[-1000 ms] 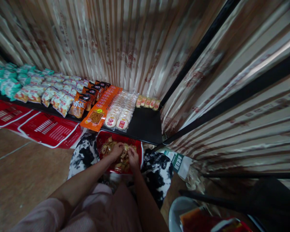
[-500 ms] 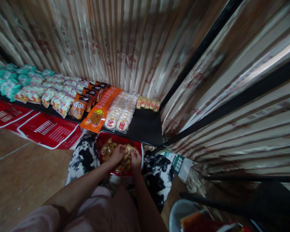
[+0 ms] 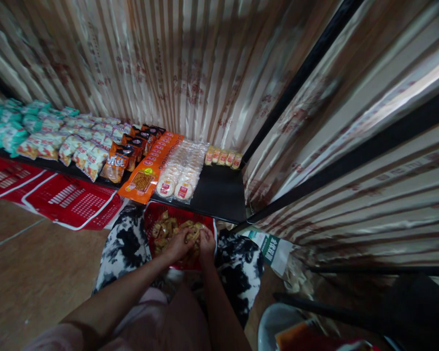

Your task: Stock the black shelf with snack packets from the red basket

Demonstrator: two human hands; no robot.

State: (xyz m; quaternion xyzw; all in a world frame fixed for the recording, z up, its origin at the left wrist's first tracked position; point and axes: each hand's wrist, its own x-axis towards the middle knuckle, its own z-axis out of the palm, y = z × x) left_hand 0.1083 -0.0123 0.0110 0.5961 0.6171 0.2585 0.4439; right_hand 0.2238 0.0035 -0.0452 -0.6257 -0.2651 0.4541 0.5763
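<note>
Against the earlier frame, we noted both hands sat slightly lower in view, still inside the red basket. The left hand and right hand were closed together around a clump of small snack packets above the loose packets in the basket. An orange bag on the black shelf bore white characters, unreadable to us

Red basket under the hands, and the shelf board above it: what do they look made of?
Red basket: probably moulded plastic, going by its perforated grid wall and even, slightly glossy red. Shelf board: smooth matt black, likely painted metal or laminate; the picture cannot settle which. Both the left hand and right hand grip small packets with shiny film wrappers.
</note>
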